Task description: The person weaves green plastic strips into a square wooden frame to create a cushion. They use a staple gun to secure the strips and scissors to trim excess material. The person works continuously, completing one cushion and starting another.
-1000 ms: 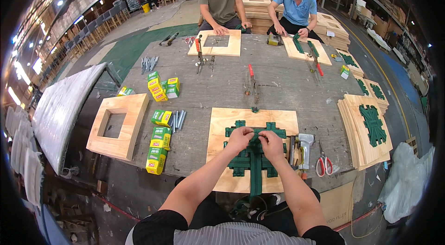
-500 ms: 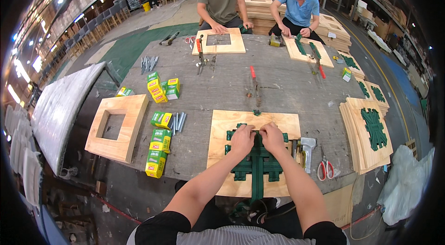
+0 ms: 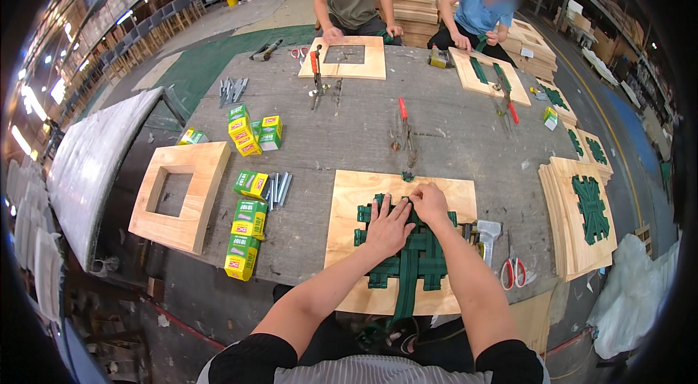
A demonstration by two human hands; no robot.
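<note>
In front of me a square wooden board [image 3: 349,195] lies on the table, with green webbing straps [image 3: 408,275] criss-crossed over its middle. One strap hangs down past the near edge. My left hand [image 3: 389,228] is spread flat on the webbing, fingers pointing away from me. Beside it, my right hand [image 3: 429,206] has its fingers bent and pinched on the upper end of the long strap; the fingertips are partly hidden. To the right of the board lie a silver staple gun [image 3: 488,239] and red-handled scissors [image 3: 513,271].
Beyond the board is a red-handled toggle clamp [image 3: 404,111]. On the left are green-and-yellow boxes [image 3: 242,257], staple strips [image 3: 279,189] and a wooden frame [image 3: 207,199]. Webbed boards [image 3: 563,224] are stacked at the right. Two co-workers sit across the table with frames.
My left hand has opened from a bent-finger hold and now lies flat on the webbing. My right hand has shifted slightly up the strap. The right co-worker leans further over.
</note>
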